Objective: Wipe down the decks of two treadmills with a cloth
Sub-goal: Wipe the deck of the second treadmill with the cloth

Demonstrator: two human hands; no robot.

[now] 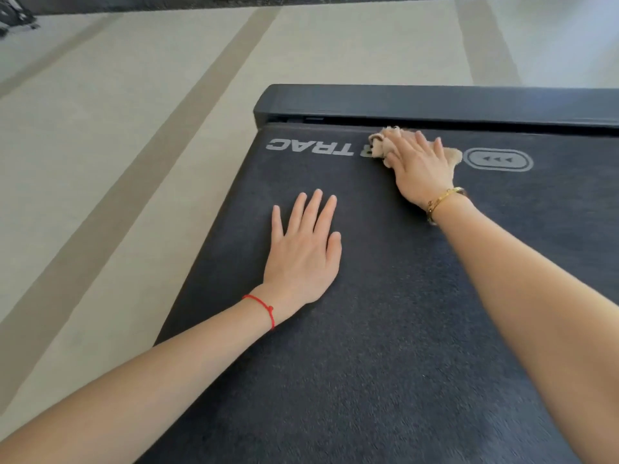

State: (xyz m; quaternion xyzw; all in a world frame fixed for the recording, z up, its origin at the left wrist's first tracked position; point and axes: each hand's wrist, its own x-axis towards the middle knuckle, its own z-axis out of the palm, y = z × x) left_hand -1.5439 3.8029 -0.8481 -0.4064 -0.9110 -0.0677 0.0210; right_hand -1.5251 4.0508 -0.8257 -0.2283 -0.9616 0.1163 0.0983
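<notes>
One treadmill deck (385, 329) fills the lower right of the view, its dark textured belt running away from the camera to a black end cap (435, 102) at the far edge. White lettering (310, 148) reading "TRAC" is printed upside down on the belt near that far end, and beside it, to the right, sits an oval logo (500, 159) with three small arrowheads.

Two hands are on the belt. The left hand (303, 252) lies flat, palm down, fingers straight and slightly spread, resting on the bare belt nearer the camera and toward the deck's left edge; it holds nothing. A thin red string (263, 308) circles that wrist. The right hand (420, 169) reaches farther, up near the end cap, and presses down on one cloth (382, 144), a crumpled beige rag. Its fingers lie extended over the top of the cloth rather than curled round it, and cloth bulges out on both the left and the right of the hand. The cloth sits on the belt between the lettering and the oval logo, covering part of the printed text, just short of the gap before the end cap. A gold bracelet (442, 199) is on the right wrist.

The deck stands on a pale floor (117, 162) crossed by darker bands. No container shows anywhere in view.
</notes>
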